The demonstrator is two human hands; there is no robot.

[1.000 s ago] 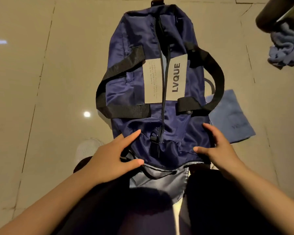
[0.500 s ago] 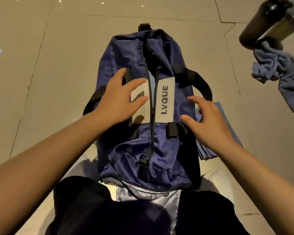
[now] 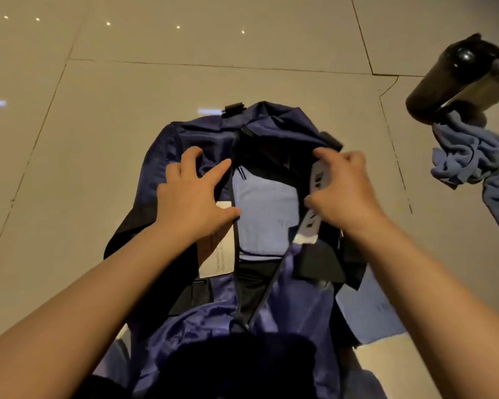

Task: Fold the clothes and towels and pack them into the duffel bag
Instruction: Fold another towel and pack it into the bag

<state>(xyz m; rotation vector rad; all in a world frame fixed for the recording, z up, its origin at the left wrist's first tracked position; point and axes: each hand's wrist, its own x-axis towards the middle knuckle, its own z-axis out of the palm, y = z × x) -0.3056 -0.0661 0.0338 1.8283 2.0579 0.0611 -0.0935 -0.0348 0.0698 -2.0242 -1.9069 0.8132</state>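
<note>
A navy duffel bag (image 3: 167, 156) with black straps lies on the tiled floor in front of me, its top zip spread wide. Inside lies a folded light-blue cloth (image 3: 264, 208). My left hand (image 3: 193, 197) presses flat on the left flap, fingers spread, thumb at the zip edge. My right hand (image 3: 343, 191) grips the right flap by its white label, fingers curled over the edge. A second folded blue cloth (image 3: 366, 315) lies on the floor under the bag's right side.
A crumpled blue towel (image 3: 473, 156) hangs at the right edge beneath a dark cylindrical object (image 3: 450, 82). Beige floor tiles (image 3: 127, 82) stretch to the left and beyond the bag. My dark-clothed legs fill the bottom of the view.
Both hands moved from the bag's near end up to its middle and pulled the zip opening apart. The light-blue cloth inside now shows.
</note>
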